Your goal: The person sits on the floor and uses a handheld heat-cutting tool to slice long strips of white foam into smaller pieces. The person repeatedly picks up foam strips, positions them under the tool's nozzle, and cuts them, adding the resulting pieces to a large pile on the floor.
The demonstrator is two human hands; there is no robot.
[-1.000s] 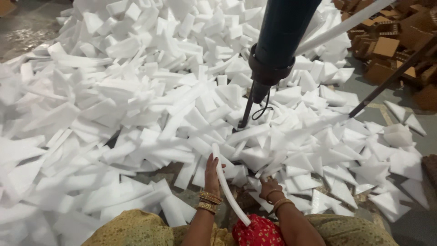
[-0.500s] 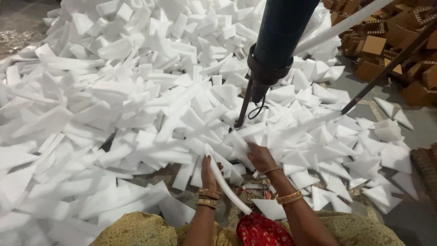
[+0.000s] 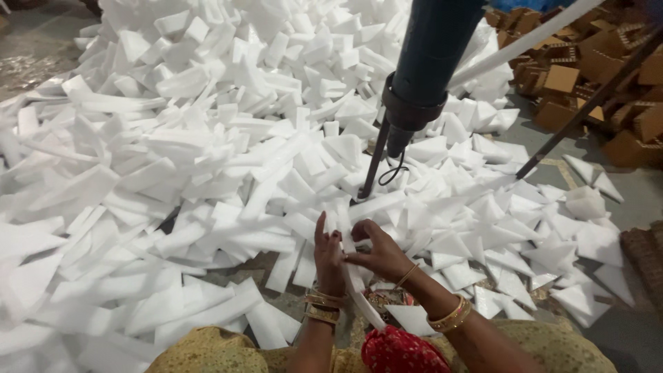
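Observation:
My left hand and my right hand meet low in the middle of the head view, both closed on a long thin white foam strip that runs down toward my lap. Gold bangles sit on both wrists. Just beyond my fingers lies a huge pile of white foam offcuts, strips and triangles. A dark blue machine cylinder hangs above the pile, with a thin metal rod going down into the foam right past my hands.
Brown cardboard pieces are heaped at the upper right. A white pole and a dark rod slant across that side. Grey floor shows at the right. Red and mustard cloth covers my lap.
My right hand rose from beside my lap to the foam strip and now grips it together with my left hand. The camera tilted slightly.

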